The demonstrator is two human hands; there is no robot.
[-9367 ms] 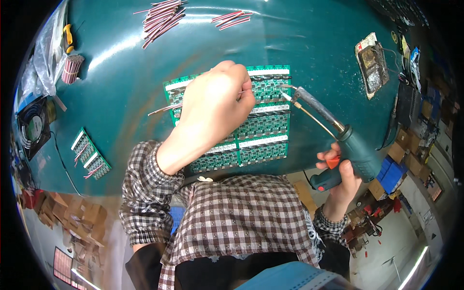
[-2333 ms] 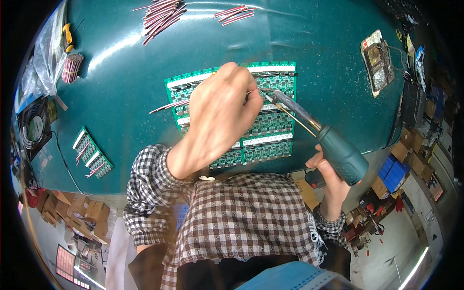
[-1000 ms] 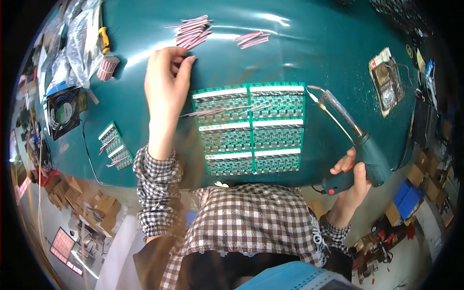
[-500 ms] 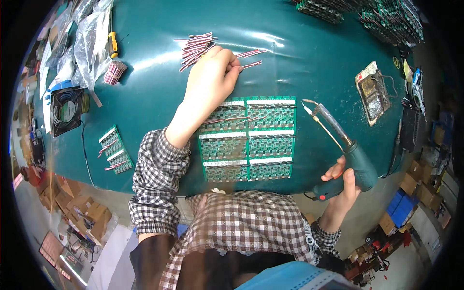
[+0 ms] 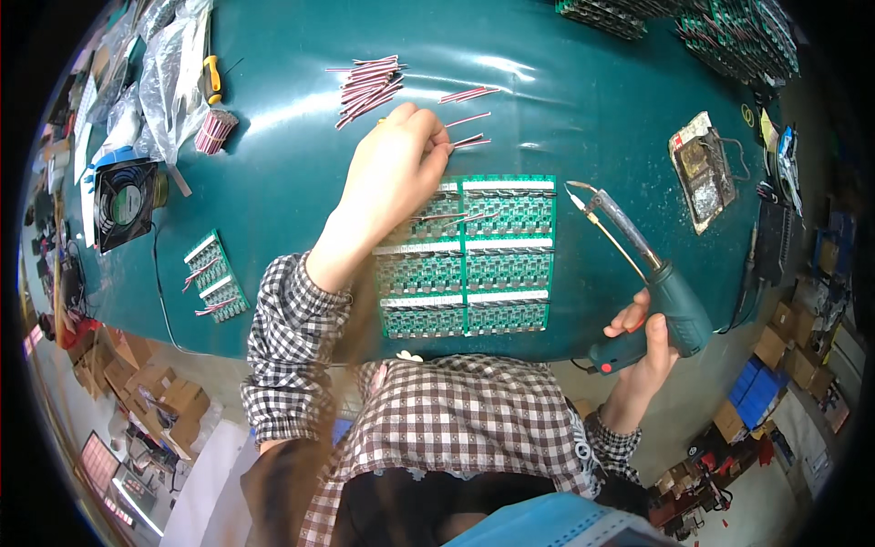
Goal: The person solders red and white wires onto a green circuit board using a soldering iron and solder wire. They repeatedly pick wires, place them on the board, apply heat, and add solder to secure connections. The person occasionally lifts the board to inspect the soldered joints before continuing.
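Observation:
My left hand (image 5: 394, 169) is above the upper left part of a panel of green circuit boards (image 5: 508, 266). Its thumb and fingers are pinched on short red, white and black wires (image 5: 472, 141), whose ends stick out to the right. A few loose wires (image 5: 468, 94) lie just beyond, and a larger pile of wires (image 5: 372, 87) is at the far left of the hand. My right hand (image 5: 649, 351) is wrapped round the handle of a green soldering gun (image 5: 682, 314). The gun's tip and thin feed tube point up and left, right of the panel and apart from it.
Left of the panel lie a smaller circuit board strip (image 5: 217, 276), a black fan (image 5: 126, 208), a tied wire bundle (image 5: 215, 132) and a yellow-handled screwdriver (image 5: 212, 80). At right is a dirty soldering-tip tray (image 5: 702, 173). Stacked boards (image 5: 738, 41) stand at the far right.
My left hand has moved slightly nearer, off the wire pile, and some loose wires now lie apart beyond its fingertips. My right hand and the soldering gun have hardly moved.

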